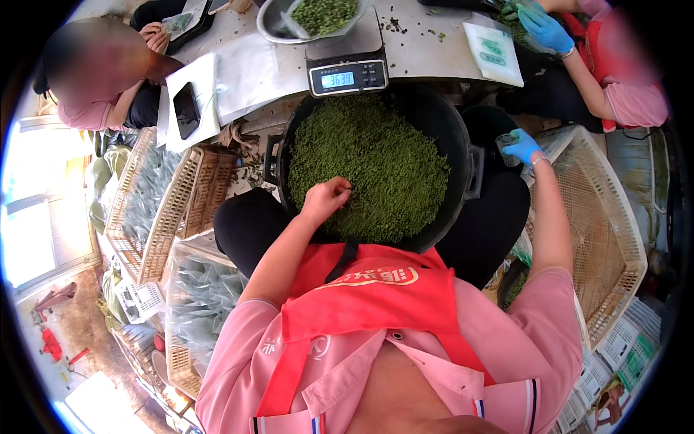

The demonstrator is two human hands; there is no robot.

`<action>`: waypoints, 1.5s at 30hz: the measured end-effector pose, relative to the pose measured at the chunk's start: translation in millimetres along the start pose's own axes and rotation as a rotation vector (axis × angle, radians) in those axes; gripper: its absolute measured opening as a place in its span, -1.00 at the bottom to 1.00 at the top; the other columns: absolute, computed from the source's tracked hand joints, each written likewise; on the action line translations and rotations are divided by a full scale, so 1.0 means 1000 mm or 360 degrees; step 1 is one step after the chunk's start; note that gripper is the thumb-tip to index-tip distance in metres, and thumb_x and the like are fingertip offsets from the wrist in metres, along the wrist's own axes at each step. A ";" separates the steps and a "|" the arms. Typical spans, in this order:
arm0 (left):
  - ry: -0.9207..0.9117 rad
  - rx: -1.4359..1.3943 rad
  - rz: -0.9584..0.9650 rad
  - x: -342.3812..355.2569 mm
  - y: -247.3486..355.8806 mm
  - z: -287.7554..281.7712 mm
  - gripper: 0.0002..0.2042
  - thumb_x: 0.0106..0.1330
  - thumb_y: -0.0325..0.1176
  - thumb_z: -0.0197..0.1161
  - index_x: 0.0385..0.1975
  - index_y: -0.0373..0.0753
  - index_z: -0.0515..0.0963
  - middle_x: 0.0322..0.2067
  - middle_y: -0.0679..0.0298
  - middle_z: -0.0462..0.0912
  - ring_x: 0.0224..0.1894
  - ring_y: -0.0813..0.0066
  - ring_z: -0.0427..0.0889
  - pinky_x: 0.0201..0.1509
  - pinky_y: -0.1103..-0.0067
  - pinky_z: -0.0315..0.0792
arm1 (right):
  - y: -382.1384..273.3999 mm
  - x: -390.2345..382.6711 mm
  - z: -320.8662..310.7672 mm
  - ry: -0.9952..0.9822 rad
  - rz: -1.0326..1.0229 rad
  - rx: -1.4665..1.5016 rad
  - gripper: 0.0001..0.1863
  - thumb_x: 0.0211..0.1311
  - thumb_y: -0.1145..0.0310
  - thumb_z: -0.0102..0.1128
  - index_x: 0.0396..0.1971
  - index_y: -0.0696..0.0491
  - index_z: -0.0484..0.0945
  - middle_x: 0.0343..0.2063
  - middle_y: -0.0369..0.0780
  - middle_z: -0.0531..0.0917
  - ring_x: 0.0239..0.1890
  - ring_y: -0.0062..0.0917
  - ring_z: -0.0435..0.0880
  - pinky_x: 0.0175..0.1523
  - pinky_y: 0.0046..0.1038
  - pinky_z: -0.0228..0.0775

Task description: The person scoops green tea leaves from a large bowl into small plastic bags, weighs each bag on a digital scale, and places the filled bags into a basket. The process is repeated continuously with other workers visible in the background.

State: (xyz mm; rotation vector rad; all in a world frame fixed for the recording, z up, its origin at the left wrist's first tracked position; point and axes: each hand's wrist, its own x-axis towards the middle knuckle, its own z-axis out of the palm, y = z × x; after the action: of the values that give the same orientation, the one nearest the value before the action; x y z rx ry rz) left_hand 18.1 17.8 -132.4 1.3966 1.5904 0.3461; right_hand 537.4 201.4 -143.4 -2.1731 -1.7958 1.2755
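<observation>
Your left hand (pixel 327 197) is bare and rests on the heap of small green pieces (pixel 376 170) that fills the big black basin (pixel 452 134) on your lap. Its fingers are curled in, pinching at the greens near the heap's lower left edge — closed on a small pinch of them, as far as the view shows. Your right hand (pixel 522 147) wears a blue glove and sits out past the basin's right handle, just beside the rim. It grips a small clear bag (pixel 508 142), held up with the fingers wrapped around it.

The basin fills the middle of the view, between your knees, and the greens reach almost to its rim all round. Just beyond its far edge stands a digital scale (pixel 348 74) with its display lit, and on the scale's platform sits a metal bowl (pixel 269 22) holding a clear bag of the same greens.

To your right lies a large pale wicker tray (pixel 614 239), tilted against your leg. To your left are more woven baskets (pixel 177 210), with stacks of clear bags (pixel 206 289) below them. On the table beyond, a phone (pixel 186 110) lies on a white sheet — a person in pink sits beside it at the upper left. At the upper right another person's blue-gloved hand (pixel 543 29) works over the table, near a flat clear packet (pixel 493 52).
</observation>
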 end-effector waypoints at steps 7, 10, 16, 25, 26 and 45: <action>0.0391 0.0108 0.0064 -0.009 -0.005 0.015 -0.81 0.19 -0.32 0.20 -0.23 -0.20 0.51 -0.53 0.28 0.63 -0.61 0.53 0.59 -0.51 0.58 0.45 | -0.001 0.087 0.057 -0.0907 0.0469 -0.1142 -0.40 -0.17 0.26 0.39 -0.03 0.11 0.47 -0.02 -0.03 0.53 -0.01 -0.20 0.54 0.02 -0.25 0.42; 0.0484 0.0049 -0.0033 -0.016 -0.006 0.025 -0.82 0.19 -0.33 0.20 -0.22 -0.18 0.52 -0.57 0.26 0.61 -0.62 0.50 0.57 -0.51 0.56 0.44 | 0.029 0.131 0.096 -0.1013 0.0195 -0.1644 -0.45 0.00 0.18 0.28 0.03 0.05 0.45 0.04 -0.17 0.51 0.10 -0.19 0.46 0.10 -0.23 0.36; 0.0430 0.0277 -0.0035 -0.015 -0.015 0.031 -0.88 0.19 -0.41 0.18 -0.29 -0.20 0.54 -0.58 0.24 0.59 -0.60 0.51 0.58 -0.52 0.58 0.44 | 0.062 0.166 0.155 -0.0597 0.0517 -0.1506 -0.66 0.27 0.17 -0.08 -0.05 -0.08 0.55 0.00 -0.20 0.55 0.03 -0.27 0.54 0.00 -0.24 0.46; 0.0343 0.0194 0.0010 0.003 0.002 0.021 -0.92 0.18 -0.51 0.16 -0.34 -0.26 0.52 -0.46 0.26 0.64 -0.55 0.53 0.62 -0.45 0.62 0.48 | 0.115 0.199 0.220 0.0119 0.0108 -0.0784 -0.63 0.06 0.28 0.16 -0.08 0.00 0.52 -0.12 -0.07 0.59 -0.07 -0.17 0.58 -0.06 -0.20 0.48; 0.0367 0.0159 -0.0002 0.000 0.000 0.023 -0.92 0.19 -0.51 0.15 -0.34 -0.26 0.52 -0.46 0.26 0.64 -0.54 0.53 0.62 -0.44 0.62 0.48 | 0.112 0.192 0.214 0.0133 -0.0027 -0.0751 -0.57 0.00 0.28 0.21 -0.06 0.01 0.49 -0.12 -0.05 0.58 -0.08 -0.16 0.58 -0.06 -0.20 0.47; 0.0658 0.0228 0.0572 -0.019 0.018 0.027 -0.87 0.15 -0.43 0.19 -0.29 -0.17 0.54 -0.57 0.24 0.60 -0.59 0.38 0.58 -0.48 0.50 0.45 | -0.060 -0.029 0.007 0.0439 -0.1023 0.0487 -0.19 -0.21 0.46 0.40 0.15 0.07 0.22 0.01 -0.19 0.45 0.07 -0.46 0.43 0.13 -0.42 0.31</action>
State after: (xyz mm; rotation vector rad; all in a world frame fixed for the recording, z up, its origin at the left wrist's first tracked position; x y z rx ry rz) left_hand 47.6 -3.1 -124.1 1.8130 1.7101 0.7894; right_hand 486.3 193.4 -101.4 -1.3613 -1.8113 0.9587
